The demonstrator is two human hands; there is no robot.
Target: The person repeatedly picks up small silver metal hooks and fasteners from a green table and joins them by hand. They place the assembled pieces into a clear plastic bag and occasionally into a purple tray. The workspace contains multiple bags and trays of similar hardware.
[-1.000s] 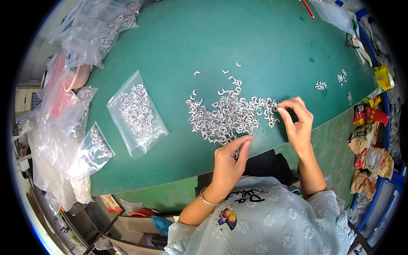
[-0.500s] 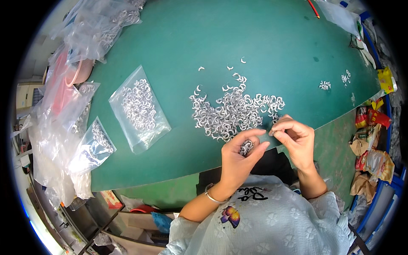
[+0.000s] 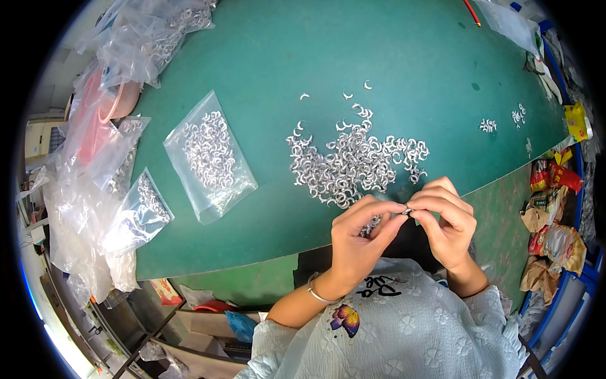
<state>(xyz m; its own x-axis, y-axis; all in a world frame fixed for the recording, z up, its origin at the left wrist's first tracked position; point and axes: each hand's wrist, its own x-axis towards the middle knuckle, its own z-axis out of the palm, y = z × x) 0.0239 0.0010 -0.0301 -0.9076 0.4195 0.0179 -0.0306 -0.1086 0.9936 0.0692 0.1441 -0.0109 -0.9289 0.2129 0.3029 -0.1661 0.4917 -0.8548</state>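
Fingertip to fingertip it was, right at the near edge of the table! The left hand (image 3: 355, 237) had thumb and forefinger pressed together at one end of a small metal piece (image 3: 408, 212), and the right hand (image 3: 449, 227) pinched it from the other side, thumb below, forefinger on top. The piece was mostly hidden, so its exact shape was hard to call. And look, tucked in the curl of the left hand sat a clump of grey pieces (image 3: 368, 227)!

Just beyond the hands, a little to the left, spread the heap of silvery crescents (image 3: 353, 164), with a stray crescent (image 3: 348, 95) among the loose ones on its far side. Out on the right, two small groups: the nearer cluster (image 3: 488, 126) and, just beside it, the farther cluster (image 3: 519, 115).

Over on the left lay a clear flat bag (image 3: 211, 155) loaded with crescents, and nearer the left edge a smaller bag (image 3: 145, 205). Behind that stood a pink container (image 3: 125, 104), and at the far right, a red pencil-like stick (image 3: 472, 12) on the green table (image 3: 252, 76).
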